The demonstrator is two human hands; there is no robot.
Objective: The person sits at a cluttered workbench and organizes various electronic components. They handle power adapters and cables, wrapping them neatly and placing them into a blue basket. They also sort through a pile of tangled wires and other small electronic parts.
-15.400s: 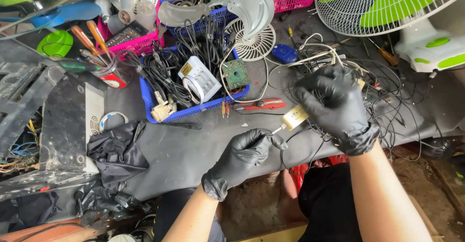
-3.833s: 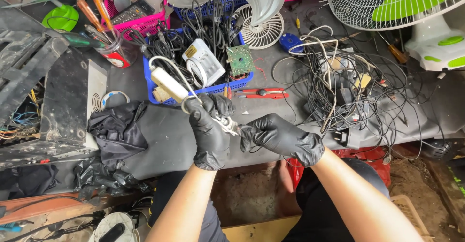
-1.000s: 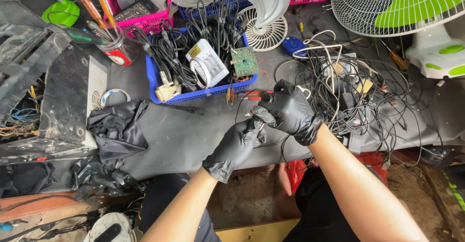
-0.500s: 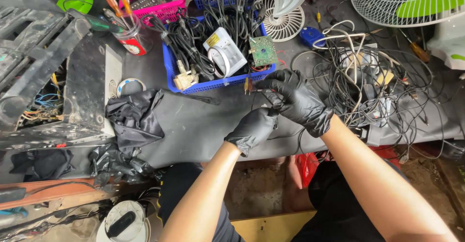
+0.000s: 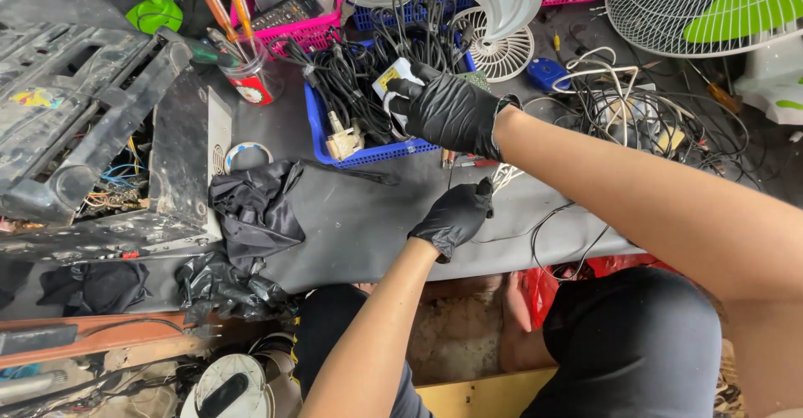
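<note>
Bench (image 5: 368, 226), dark mat, cluttered; green fan (image 5: 711, 8) at 1 o'clock. Blue bin (image 5: 335, 146) of cables at 12 o'clock: right hand (image 5: 443, 110) reaches in, fingers closed on a white part (image 5: 391, 79). Left hand (image 5: 456, 216), centre, loosely curled on the mat, whether it grips anything I cannot tell.

I work at a cluttered repair workshop bench: a blue bin (image 5: 335, 146) of tangled cables at upper centre, screwdrivers (image 5: 224, 10) in a cup upper left, fan parts (image 5: 500, 46) along the top.
</note>
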